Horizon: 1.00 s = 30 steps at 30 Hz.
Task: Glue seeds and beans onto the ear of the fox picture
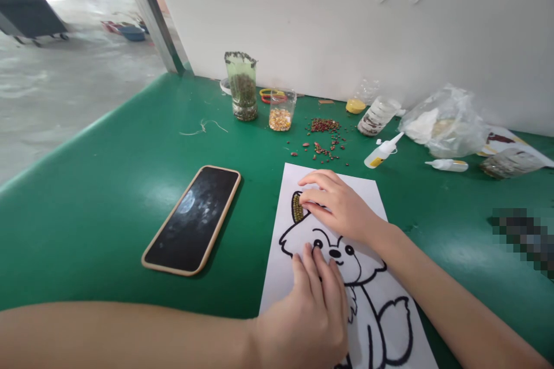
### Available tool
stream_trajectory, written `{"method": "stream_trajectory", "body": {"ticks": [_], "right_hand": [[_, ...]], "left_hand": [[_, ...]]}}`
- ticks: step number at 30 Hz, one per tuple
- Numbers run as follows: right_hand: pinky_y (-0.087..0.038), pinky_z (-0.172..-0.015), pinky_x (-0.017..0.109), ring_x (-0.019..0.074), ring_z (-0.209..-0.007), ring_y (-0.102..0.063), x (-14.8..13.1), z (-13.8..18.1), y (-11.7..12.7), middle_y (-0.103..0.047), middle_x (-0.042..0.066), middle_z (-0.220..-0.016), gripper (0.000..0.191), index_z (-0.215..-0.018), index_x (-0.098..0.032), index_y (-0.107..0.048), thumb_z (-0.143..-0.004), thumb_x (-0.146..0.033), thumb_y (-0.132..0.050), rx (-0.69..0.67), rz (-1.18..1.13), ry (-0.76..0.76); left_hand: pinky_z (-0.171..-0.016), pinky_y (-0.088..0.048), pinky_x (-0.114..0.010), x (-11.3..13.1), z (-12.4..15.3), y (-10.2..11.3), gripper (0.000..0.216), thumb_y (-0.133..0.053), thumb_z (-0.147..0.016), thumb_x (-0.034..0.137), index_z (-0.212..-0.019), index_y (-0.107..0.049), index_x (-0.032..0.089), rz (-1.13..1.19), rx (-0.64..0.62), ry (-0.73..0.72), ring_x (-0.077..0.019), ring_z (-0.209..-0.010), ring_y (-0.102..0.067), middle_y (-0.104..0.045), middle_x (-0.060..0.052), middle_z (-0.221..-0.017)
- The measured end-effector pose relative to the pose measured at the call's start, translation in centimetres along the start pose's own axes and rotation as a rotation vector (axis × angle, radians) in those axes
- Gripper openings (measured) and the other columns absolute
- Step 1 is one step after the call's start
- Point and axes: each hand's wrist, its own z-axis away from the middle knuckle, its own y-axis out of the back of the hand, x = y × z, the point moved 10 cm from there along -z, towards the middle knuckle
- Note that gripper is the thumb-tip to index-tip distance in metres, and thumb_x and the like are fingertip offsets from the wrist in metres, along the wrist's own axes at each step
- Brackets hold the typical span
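Drawing sheet (350,268) in the lower middle of the frame, flat on the green table (108,196): how would you say it handles?

Light and thin, I'd judge, easy to bend and quick to crease or slide if a forearm drags across it. One ear of the outlined animal is packed with small greenish seeds (297,207), and those look like the fragile part; a sharp flex could shake them loose

And the grip?

At the bottom centre, the left hand (307,314) lies over the drawing with its fingers stretched out, holding nothing. Just above it, the right hand (341,204) has loosely bent fingers at the seeded ear; I can't tell whether the fingertips pinch anything

Where would you take hold?

By the plain margins, say the upper right corner and the left edge, well off the seeds, with a palm beneath to keep it level. The phone (193,219) lies apart to the left, and the glue bottle (381,153) is just beyond that corner
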Motion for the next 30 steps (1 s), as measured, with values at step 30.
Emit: {"method": "stream_trajectory", "body": {"ticks": [30], "right_hand": [[-0.043, -0.095, 0.040, 0.0218, -0.109, -0.049, 0.00, 0.11, 0.26, -0.060, 0.007, -0.107, 0.013, -0.080, -0.020, -0.063, -0.086, -0.016, -0.052, 0.007, 0.006, 0.011]], "left_hand": [[-0.068, -0.052, -0.045, 0.06, 0.04, 0.10, 0.042, -0.035, -0.085, 0.019, -0.113, -0.058, -0.003, 0.000, -0.003, -0.010, -0.0343, -0.090, -0.066, -0.066, -0.023, -0.100]]}}
